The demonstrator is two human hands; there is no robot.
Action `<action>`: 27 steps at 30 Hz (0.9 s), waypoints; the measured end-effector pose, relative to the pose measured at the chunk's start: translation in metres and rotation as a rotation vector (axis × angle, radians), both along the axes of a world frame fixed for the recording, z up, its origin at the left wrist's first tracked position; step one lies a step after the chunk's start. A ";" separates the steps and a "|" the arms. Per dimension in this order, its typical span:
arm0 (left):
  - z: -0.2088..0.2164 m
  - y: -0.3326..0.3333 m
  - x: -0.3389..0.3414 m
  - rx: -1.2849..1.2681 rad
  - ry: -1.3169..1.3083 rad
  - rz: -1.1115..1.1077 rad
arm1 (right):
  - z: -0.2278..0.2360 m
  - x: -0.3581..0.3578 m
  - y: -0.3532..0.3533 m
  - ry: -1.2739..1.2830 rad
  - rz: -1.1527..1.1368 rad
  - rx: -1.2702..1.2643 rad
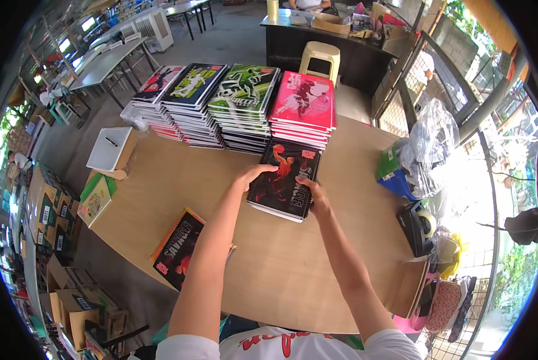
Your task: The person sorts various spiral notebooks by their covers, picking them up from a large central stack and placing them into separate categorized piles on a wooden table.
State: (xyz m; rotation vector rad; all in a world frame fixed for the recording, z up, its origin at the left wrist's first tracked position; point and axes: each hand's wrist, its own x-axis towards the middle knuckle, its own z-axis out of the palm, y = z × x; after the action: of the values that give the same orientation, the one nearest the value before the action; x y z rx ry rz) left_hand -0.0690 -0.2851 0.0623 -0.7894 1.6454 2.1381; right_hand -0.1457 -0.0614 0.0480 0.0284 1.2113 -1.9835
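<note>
Both of my hands are on a small stack of black spiral notebooks (275, 195) with a red basketball player on the cover. My left hand (256, 176) grips the left edge, thumb on the cover. My right hand (314, 193) grips the right edge, its thumb also on top. The stack sits on the table just in front of a tall pile of pink notebooks (302, 105). Under my left forearm lies another black notebook (179, 243) with an orange spiral, partly hidden by the arm.
Left of the pink pile stand piles of green notebooks (244, 90), blue notebooks (196, 84) and red-and-black notebooks (159, 84). A white board with a pen (108, 150) lies at the table's left edge. Along the right edge are a plastic-filled box (395, 171) and a tape dispenser (414, 231).
</note>
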 end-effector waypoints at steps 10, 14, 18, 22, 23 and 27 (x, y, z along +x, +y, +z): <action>0.070 -0.048 0.099 -0.615 0.183 -0.042 | 0.036 0.084 0.057 0.727 -0.558 0.597; 0.055 -0.135 0.300 -0.791 -0.222 -0.199 | 0.045 0.256 0.046 0.184 0.163 0.299; 0.023 -0.127 0.362 -0.260 -0.039 -0.279 | 0.021 0.352 -0.028 -0.073 0.209 0.366; 0.009 -0.123 0.367 -0.247 0.127 -0.249 | 0.024 0.374 -0.079 -0.125 0.055 0.280; 0.009 -0.125 0.367 -0.252 0.187 -0.240 | 0.025 0.380 -0.085 -0.108 0.061 0.290; 0.034 -0.122 0.361 -0.231 0.214 -0.254 | 0.001 0.386 -0.072 0.335 -0.263 0.453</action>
State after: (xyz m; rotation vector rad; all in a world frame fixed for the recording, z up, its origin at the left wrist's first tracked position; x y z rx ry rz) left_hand 0.2921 -0.4074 0.0958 -0.3926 2.0081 1.9327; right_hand 0.2400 -0.1330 0.0494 0.0901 1.9434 -1.9400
